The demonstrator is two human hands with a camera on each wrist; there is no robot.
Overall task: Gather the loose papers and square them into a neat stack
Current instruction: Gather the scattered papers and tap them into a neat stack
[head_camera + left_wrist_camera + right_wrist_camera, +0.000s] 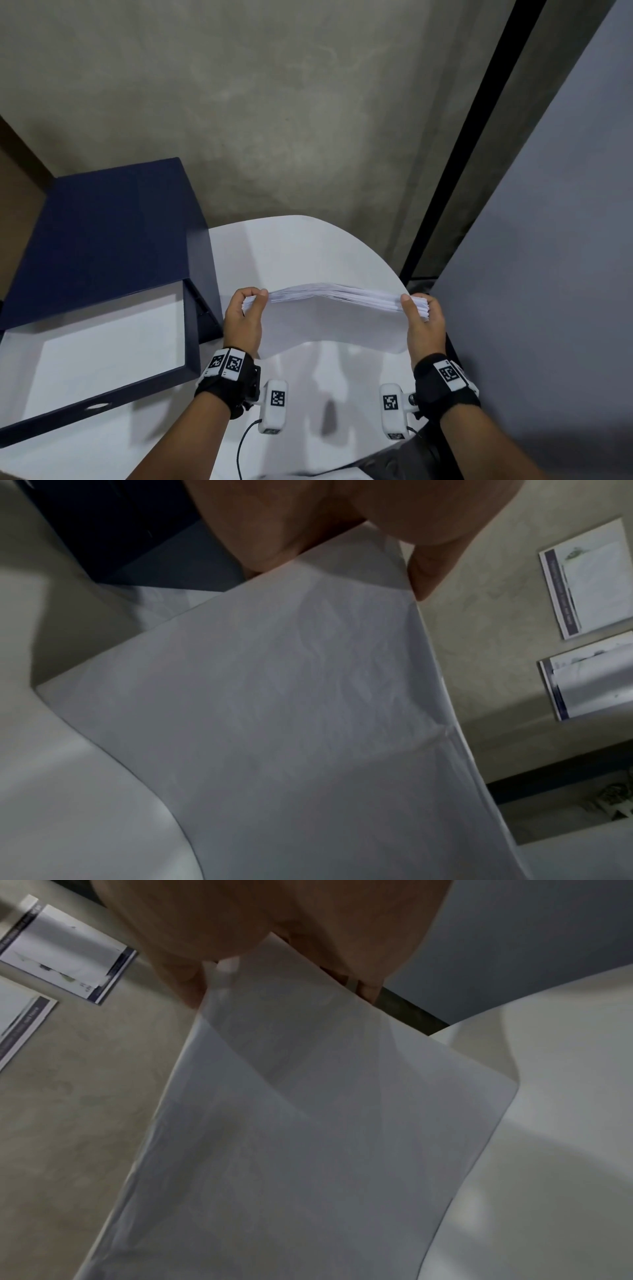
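A stack of white papers stands on edge over the white round table, its top edge bowed upward and slightly fanned. My left hand pinches the stack's upper left corner, thumb on the near face. My right hand grips the upper right corner the same way. In the left wrist view the near sheet hangs down below my thumb. The right wrist view shows the papers hanging from my fingers. Whether the lower edge touches the table is hidden.
An open dark blue box file with a white lining lies on the table's left side, its lid raised. A grey partition stands close on the right. Two printed sheets lie on the concrete floor beyond.
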